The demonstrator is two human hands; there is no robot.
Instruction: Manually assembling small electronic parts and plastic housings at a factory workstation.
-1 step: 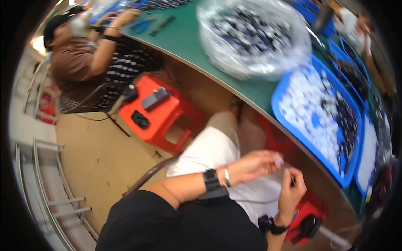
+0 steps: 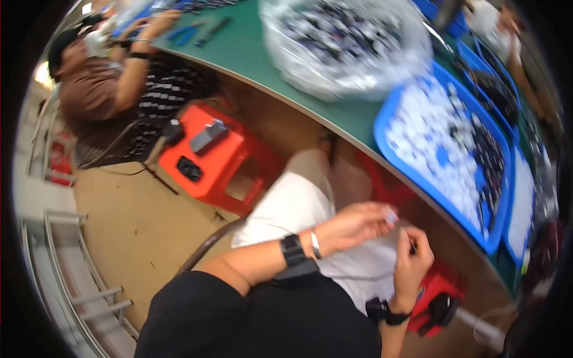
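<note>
My left hand [image 2: 358,225] reaches over my lap with its fingertips pinched on a small whitish piece [image 2: 391,216]. To its right, my right hand [image 2: 413,262] is curled closed with thumb and forefinger together. A small dark spot shows between those fingers, too tiny to name. The two hands are close but apart. Nearest to them on the table is a blue tray [image 2: 380,136] holding many small white pieces [image 2: 418,134] and a heap of dark ones [image 2: 488,161].
A clear plastic bag [image 2: 280,65] of dark and white pieces stands on the green table [image 2: 248,51]. Blue-handled pliers [image 2: 184,34] lie farther left. A red stool [image 2: 209,179] carries a grey box [image 2: 209,137]. A person [image 2: 89,89] works at the far left.
The whole view has shifted slightly, so the table, tray and stool appear farther left and higher. Both hands keep nearly the same pose and grip.
</note>
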